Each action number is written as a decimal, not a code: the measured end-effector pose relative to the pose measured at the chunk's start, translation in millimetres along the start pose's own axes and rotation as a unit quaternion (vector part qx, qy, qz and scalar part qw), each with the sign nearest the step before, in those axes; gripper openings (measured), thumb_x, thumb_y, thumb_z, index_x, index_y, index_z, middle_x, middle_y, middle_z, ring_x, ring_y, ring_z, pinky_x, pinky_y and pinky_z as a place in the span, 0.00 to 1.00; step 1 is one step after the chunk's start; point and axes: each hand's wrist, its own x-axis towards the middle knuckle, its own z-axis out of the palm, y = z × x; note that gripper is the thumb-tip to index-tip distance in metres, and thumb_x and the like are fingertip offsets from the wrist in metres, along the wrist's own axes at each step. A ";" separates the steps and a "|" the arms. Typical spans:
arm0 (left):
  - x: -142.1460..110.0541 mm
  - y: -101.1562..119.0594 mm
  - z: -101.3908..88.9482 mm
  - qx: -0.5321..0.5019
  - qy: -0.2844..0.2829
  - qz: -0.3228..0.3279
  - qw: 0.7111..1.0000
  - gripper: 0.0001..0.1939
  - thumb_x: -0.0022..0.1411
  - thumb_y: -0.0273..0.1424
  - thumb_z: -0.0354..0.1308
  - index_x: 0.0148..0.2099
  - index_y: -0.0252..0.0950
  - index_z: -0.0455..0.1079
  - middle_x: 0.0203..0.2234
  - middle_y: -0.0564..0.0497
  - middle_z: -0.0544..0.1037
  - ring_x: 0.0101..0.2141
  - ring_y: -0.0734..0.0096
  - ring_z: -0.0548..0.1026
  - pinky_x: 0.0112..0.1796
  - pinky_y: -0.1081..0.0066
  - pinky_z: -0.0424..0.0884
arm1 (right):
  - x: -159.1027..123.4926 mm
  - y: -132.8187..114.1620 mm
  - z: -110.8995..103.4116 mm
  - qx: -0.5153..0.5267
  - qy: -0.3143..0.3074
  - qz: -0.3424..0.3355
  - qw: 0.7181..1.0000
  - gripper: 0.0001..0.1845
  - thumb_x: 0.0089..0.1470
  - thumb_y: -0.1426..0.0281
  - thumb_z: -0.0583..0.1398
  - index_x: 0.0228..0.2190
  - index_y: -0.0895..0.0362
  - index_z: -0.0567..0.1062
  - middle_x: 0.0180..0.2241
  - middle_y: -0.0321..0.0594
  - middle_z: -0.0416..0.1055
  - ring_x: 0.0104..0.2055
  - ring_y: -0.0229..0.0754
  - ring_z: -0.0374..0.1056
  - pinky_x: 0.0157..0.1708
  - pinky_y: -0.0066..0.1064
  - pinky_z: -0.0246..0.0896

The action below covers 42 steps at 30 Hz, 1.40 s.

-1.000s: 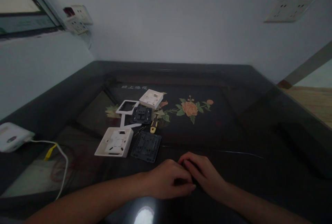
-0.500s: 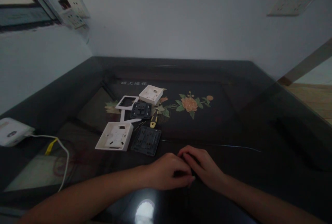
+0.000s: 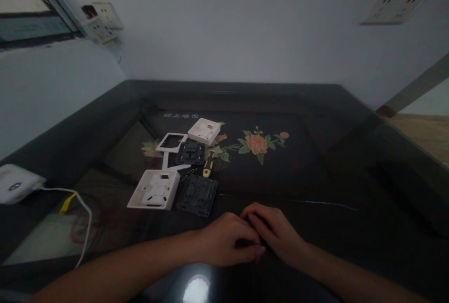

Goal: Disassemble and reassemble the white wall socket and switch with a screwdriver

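My left hand [image 3: 231,240], loosely curled, lies on the dark glossy table with no object showing in it. Its knuckles touch my right hand [image 3: 275,230], whose bent fingers are held together and also show nothing in them. Nearest to my left hand is a dark grey square switch back plate [image 3: 198,195]. Left of that plate sits a white square wall box [image 3: 154,191]. Behind them are a second dark plate [image 3: 190,152], a white frame [image 3: 171,142], another white box [image 3: 204,131] and a yellow-and-black screwdriver handle [image 3: 208,165]. Small screws [image 3: 189,173] lie between the plates.
A white device [image 3: 19,183] with a white cable [image 3: 89,219] and yellow tag [image 3: 68,203] is at the left edge. Thin white strips [image 3: 175,166] lie by the frame. Sockets [image 3: 396,7] are on the wall behind the table [image 3: 315,106]. A flower pattern decorates the tabletop.
The whole view has shifted slightly, with the table and parts a little lower in the picture. Both hands stay together in the same pose.
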 end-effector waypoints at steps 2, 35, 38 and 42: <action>-0.2 0.2 -0.2 -0.002 -0.003 -0.001 1.000 0.10 0.65 0.29 0.57 0.33 0.33 0.77 0.21 0.53 0.77 0.24 0.76 0.73 0.29 0.78 0.66 | 0.3 -0.3 0.1 -0.001 0.003 0.002 1.000 0.13 0.65 0.68 0.51 0.36 0.57 0.75 0.32 0.40 0.76 0.34 0.39 0.73 0.35 0.29 0.65; 0.9 1.5 0.6 -0.003 -0.001 -0.018 1.000 0.13 0.67 0.31 0.55 0.33 0.33 0.77 0.21 0.53 0.76 0.24 0.76 0.71 0.29 0.79 0.65 | 2.2 -4.9 -2.0 -0.006 0.006 0.003 1.000 0.12 0.65 0.69 0.51 0.35 0.55 0.74 0.31 0.37 0.75 0.33 0.38 0.72 0.34 0.28 0.63; 0.9 0.7 0.4 -0.002 -0.003 -0.021 1.000 0.13 0.67 0.32 0.55 0.33 0.33 0.77 0.20 0.54 0.75 0.23 0.76 0.70 0.29 0.78 0.64 | 2.9 -5.5 -2.2 -0.006 0.007 0.005 1.000 0.12 0.65 0.69 0.51 0.35 0.56 0.74 0.31 0.37 0.75 0.33 0.38 0.72 0.34 0.29 0.63; 1.1 0.5 0.3 -0.001 -0.007 -0.024 1.000 0.13 0.67 0.32 0.55 0.32 0.33 0.77 0.19 0.54 0.74 0.22 0.77 0.69 0.28 0.78 0.64 | 2.8 -4.9 -2.0 -0.006 0.003 0.003 1.000 0.12 0.64 0.69 0.51 0.34 0.56 0.74 0.31 0.38 0.76 0.33 0.38 0.72 0.34 0.29 0.63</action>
